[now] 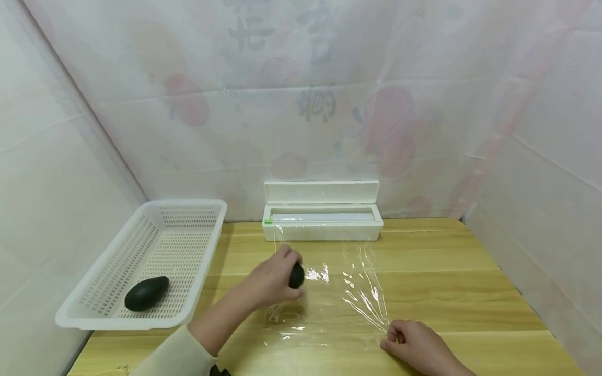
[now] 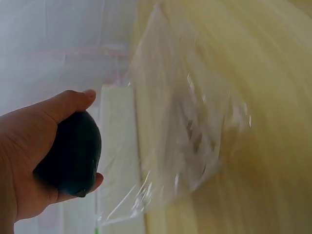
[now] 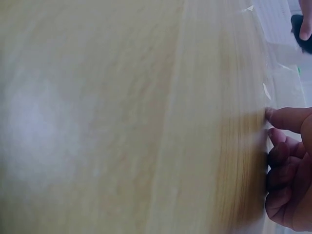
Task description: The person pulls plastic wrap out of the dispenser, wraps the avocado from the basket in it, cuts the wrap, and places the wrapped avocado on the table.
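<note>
My left hand (image 1: 275, 279) grips a dark green avocado (image 1: 296, 275), its fingers and thumb curled around the fruit. In the left wrist view the avocado (image 2: 73, 153) lies in the palm, beside a hanging sheet of clear cling film (image 2: 180, 117). In the head view the sheet of film (image 1: 364, 303) stretches from a white dispenser box (image 1: 324, 232) toward the front of the table, and the avocado is over its left part. At the near right corner my right hand (image 1: 416, 344) pinches the film, which creases toward the fingertips.
A white plastic basket (image 1: 211, 261) stands at the left with another avocado (image 1: 147, 293) inside. The dispenser's lid (image 1: 322, 192) is raised, showing the film roll (image 1: 322, 216); a green piece (image 1: 268, 221) sits at its left end. White curtains surround the wooden table (image 1: 447, 271).
</note>
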